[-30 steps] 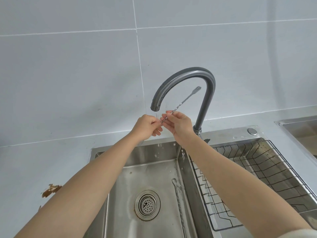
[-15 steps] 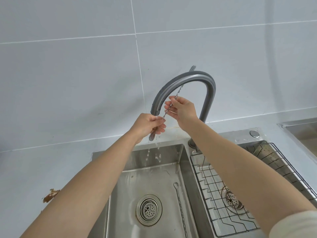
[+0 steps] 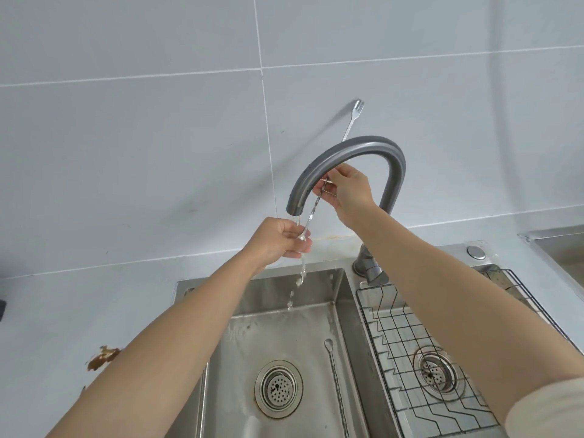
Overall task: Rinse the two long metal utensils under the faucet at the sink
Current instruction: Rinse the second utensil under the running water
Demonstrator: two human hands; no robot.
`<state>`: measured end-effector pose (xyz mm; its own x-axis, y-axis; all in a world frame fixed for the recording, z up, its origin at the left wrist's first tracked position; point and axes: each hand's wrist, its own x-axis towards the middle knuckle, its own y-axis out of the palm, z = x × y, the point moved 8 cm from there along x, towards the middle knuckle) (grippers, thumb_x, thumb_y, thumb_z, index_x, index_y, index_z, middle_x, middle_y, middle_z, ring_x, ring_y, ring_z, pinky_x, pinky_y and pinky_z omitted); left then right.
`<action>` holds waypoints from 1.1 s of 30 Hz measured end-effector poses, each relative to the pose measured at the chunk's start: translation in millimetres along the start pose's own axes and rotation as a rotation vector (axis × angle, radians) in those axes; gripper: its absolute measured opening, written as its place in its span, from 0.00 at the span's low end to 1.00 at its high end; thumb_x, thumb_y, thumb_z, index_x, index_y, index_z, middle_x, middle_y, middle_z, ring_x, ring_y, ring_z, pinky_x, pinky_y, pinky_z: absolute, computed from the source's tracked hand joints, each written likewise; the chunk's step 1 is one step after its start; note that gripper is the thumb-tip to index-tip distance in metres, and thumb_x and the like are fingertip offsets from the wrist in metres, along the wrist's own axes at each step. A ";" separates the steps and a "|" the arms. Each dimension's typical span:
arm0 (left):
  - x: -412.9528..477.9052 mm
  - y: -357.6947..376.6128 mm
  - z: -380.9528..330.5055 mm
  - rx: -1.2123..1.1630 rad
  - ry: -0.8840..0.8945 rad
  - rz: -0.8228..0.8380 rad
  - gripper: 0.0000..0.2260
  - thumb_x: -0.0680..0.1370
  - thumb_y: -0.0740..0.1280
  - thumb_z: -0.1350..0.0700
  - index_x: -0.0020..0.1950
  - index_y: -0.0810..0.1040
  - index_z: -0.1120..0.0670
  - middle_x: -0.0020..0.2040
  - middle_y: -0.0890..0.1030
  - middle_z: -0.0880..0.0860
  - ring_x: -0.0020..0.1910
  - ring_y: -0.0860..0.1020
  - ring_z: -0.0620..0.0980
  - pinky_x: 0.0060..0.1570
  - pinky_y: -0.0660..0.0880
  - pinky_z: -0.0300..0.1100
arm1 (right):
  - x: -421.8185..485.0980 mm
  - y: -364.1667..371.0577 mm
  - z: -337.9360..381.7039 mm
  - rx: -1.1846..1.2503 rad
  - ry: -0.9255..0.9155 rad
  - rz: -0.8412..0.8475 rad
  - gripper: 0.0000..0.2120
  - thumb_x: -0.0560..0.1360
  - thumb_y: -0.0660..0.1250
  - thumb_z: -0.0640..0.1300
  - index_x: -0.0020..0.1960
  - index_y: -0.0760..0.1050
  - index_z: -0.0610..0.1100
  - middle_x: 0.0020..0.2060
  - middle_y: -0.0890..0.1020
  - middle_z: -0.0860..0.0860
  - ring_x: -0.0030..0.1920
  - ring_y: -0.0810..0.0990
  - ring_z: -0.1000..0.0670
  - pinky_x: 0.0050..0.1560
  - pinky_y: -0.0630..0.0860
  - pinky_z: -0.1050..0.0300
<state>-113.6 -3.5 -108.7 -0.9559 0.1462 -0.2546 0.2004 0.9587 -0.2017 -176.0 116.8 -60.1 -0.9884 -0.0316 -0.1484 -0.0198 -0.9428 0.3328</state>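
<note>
The right hand (image 3: 346, 192) is pinching the twisted stem of a long metal utensil (image 3: 311, 213) between thumb and fingertips, just under the arch of the grey faucet (image 3: 354, 150); the utensil is slanting steeply, its forked end (image 3: 357, 105) sticking up past the faucet against the tiled wall (image 3: 158, 153), its lower end (image 3: 301, 237) lying in the left hand (image 3: 278, 240). The left hand is curling loosely around that lower end, fingertips touching it, right below the faucet's spout; a thin stream of water (image 3: 300, 273) is running over the fingers and breaking into drops that are falling into the left basin (image 3: 252, 327) of the sink.

A 2nd long utensil (image 3: 335, 384) is lying flat on the floor of the left basin, its small rounded end pointing to the far side, just right of the round drain strainer (image 3: 278, 388) and close to the wall dividing the 2 basins. The right basin is holding a black wire rack (image 3: 410, 343) with another drain (image 3: 436, 373) showing beneath it; the right forearm is crossing above it.

On the pale counter (image 3: 63, 311) to the left of the sink, a small brown scrap (image 3: 102, 357) is lying near the left forearm; a round metal cap (image 3: 475, 251) is sitting on the sink's far rim, right of the faucet base.
</note>
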 end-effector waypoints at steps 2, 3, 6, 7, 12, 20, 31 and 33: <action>-7.0 1.8 5.9 0.045 -0.009 0.000 0.07 0.74 0.67 0.67 0.39 0.76 0.56 0.34 0.79 0.53 0.31 0.80 0.44 0.32 0.78 0.30 | -9.6 6.8 -6.8 0.000 0.018 0.033 0.12 0.80 0.55 0.35 0.40 0.72 0.41 0.34 0.75 0.47 0.31 0.76 0.52 0.36 0.80 0.63; -11.1 2.1 11.1 0.048 -0.020 -0.010 0.08 0.74 0.66 0.66 0.38 0.75 0.56 0.33 0.79 0.53 0.31 0.79 0.46 0.31 0.77 0.30 | -14.5 9.9 -11.5 -0.005 0.030 0.048 0.12 0.80 0.55 0.35 0.40 0.72 0.42 0.34 0.75 0.47 0.32 0.76 0.51 0.36 0.79 0.63; -23.4 4.0 31.4 0.001 -0.053 -0.037 0.07 0.76 0.66 0.62 0.37 0.75 0.57 0.34 0.80 0.54 0.27 0.80 0.42 0.30 0.78 0.31 | -27.2 16.0 -28.0 -0.032 0.072 0.079 0.10 0.80 0.56 0.38 0.41 0.72 0.42 0.36 0.76 0.45 0.34 0.77 0.48 0.36 0.78 0.61; -27.9 5.4 38.6 -0.017 -0.063 -0.042 0.07 0.76 0.66 0.61 0.38 0.75 0.57 0.34 0.80 0.54 0.26 0.81 0.41 0.30 0.79 0.31 | -31.3 16.4 -33.2 -0.037 0.088 0.083 0.10 0.80 0.57 0.38 0.41 0.71 0.42 0.36 0.76 0.45 0.34 0.77 0.48 0.35 0.78 0.61; -49.3 16.0 72.4 -0.093 -0.109 -0.054 0.09 0.77 0.65 0.59 0.36 0.76 0.56 0.33 0.80 0.53 0.25 0.81 0.40 0.30 0.78 0.32 | -52.9 16.2 -58.2 -0.057 0.160 0.107 0.11 0.80 0.56 0.39 0.41 0.71 0.42 0.34 0.77 0.46 0.31 0.78 0.51 0.37 0.78 0.60; -76.5 26.1 117.3 -0.061 -0.143 -0.092 0.11 0.74 0.69 0.62 0.31 0.78 0.52 0.22 0.79 0.45 0.23 0.78 0.37 0.28 0.75 0.29 | -80.6 17.9 -91.7 -0.134 0.219 0.156 0.10 0.80 0.57 0.39 0.43 0.73 0.42 0.33 0.78 0.46 0.31 0.79 0.52 0.37 0.78 0.61; -106.2 52.9 152.4 0.045 -0.128 -0.087 0.09 0.72 0.68 0.61 0.39 0.80 0.68 0.30 0.80 0.53 0.32 0.76 0.47 0.33 0.72 0.31 | -101.0 3.1 -118.6 -0.178 0.252 0.135 0.09 0.80 0.58 0.38 0.42 0.73 0.43 0.34 0.78 0.46 0.27 0.80 0.54 0.33 0.79 0.63; -109.0 55.6 158.1 0.060 -0.144 -0.096 0.09 0.72 0.68 0.61 0.38 0.81 0.68 0.25 0.79 0.46 0.29 0.75 0.43 0.32 0.72 0.30 | -104.2 -0.1 -122.9 -0.190 0.258 0.136 0.09 0.80 0.58 0.38 0.42 0.73 0.43 0.34 0.78 0.46 0.26 0.80 0.55 0.32 0.79 0.63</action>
<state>35.7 -4.7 -241.7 -0.9315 0.0137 -0.3634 0.1258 0.9497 -0.2868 -54.5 79.3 -159.2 -0.9089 -0.2212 -0.3535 0.1617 -0.9683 0.1902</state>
